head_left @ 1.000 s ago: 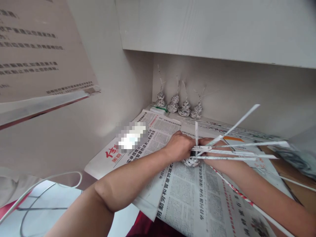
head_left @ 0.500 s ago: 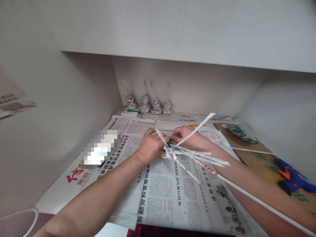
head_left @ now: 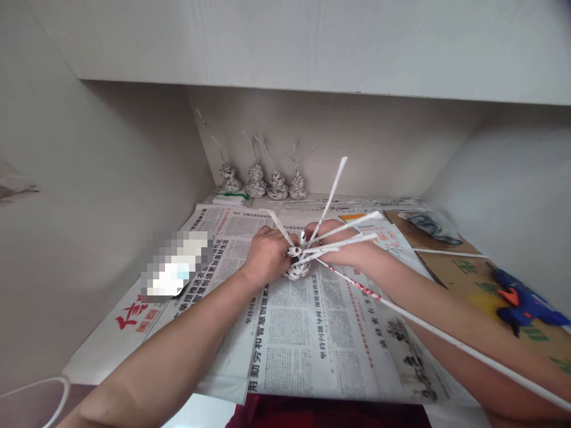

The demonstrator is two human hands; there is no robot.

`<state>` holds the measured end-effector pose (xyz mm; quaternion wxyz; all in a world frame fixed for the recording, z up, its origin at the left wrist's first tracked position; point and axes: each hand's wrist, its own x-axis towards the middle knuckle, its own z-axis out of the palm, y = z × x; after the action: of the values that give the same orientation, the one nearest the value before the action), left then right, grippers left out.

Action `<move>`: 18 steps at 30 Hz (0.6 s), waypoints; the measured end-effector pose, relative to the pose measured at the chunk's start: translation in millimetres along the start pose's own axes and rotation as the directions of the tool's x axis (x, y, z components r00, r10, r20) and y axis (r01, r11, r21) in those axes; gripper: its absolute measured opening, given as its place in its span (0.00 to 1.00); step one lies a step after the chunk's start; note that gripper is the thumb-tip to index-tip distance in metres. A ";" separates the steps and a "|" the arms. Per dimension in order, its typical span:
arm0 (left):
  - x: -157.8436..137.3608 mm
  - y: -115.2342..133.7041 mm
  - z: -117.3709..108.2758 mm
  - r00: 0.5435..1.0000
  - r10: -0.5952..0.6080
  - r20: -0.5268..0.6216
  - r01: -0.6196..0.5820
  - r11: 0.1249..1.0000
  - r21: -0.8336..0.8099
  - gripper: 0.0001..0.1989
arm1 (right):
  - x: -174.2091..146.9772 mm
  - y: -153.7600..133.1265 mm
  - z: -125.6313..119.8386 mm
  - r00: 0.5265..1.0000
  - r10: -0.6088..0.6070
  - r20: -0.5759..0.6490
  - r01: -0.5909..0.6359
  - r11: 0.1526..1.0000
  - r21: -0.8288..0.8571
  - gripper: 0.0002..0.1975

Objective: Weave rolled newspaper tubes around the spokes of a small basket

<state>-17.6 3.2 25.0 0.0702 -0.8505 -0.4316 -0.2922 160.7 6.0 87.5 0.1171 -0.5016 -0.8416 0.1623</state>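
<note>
Between my hands is a small woven paper piece (head_left: 297, 271), made of rolled newspaper strips, with several paper tubes (head_left: 330, 193) sticking up and out of it. My left hand (head_left: 269, 254) is closed on its left side. My right hand (head_left: 325, 233) reaches around its far right side with curled fingers, partly hidden behind the tubes. One long white paper tube (head_left: 419, 321), with a red patterned stretch near the piece, runs from it across my right forearm to the lower right. Newspaper (head_left: 294, 351) lies under the work.
Several finished-looking woven gourd shapes (head_left: 256, 181) stand by the back wall, the leftmost on a white and green packet (head_left: 229, 197). Loose paper tubes (head_left: 352, 205) lie along the back. On the right are cardboard (head_left: 473, 285), a clear plastic bag (head_left: 432, 227) and a blue object (head_left: 530, 303).
The woven piece has turned more upright. Its tubes, which pointed mostly right and down, now fan upward and to the right. Both hands stay at the piece; the view has shifted slightly.
</note>
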 end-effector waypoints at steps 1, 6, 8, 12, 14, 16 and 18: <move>0.1 0.3 -0.1 1.000 0.001 0.004 -0.001 1.000 -0.007 0.06 | 0.0 -0.2 0.5 1.000 -0.012 0.012 0.012 1.000 -0.003 0.04; 0.7 1.4 0.1 0.999 -0.023 0.028 0.024 0.999 -0.032 0.05 | 1.3 4.1 10.2 0.993 -0.114 0.040 0.121 0.966 -0.228 0.08; 0.9 0.3 1.4 0.999 -0.042 0.024 0.043 0.999 -0.021 0.04 | 1.5 6.5 11.9 0.986 -0.163 0.024 0.162 0.937 -0.310 0.08; 1.4 -5.8 4.7 0.985 -0.168 0.026 0.168 0.986 -0.011 0.05 | -2.3 14.3 2.7 0.957 -0.262 -0.121 0.215 0.927 -0.307 0.10; 1.6 -9.6 6.0 0.960 -0.273 0.055 0.276 0.959 -0.057 0.06 | -9.3 22.9 -2.8 0.933 -0.255 -0.252 0.179 0.941 -0.288 0.10; 1.8 -12.2 7.0 0.928 -0.365 0.079 0.372 0.917 -0.143 0.07 | -20.8 34.2 -3.1 0.906 -0.166 -0.389 0.075 0.968 -0.238 0.09; 2.0 -12.4 7.5 0.908 -0.408 0.089 0.418 0.881 -0.223 0.07 | -35.5 45.1 4.0 0.881 -0.005 -0.474 -0.048 0.994 -0.100 0.08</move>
<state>-23.0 14.9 18.3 -0.1042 -0.7468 -0.5662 -0.3329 212.2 -5.9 65.0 0.2898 -0.5412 -0.7893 -0.0097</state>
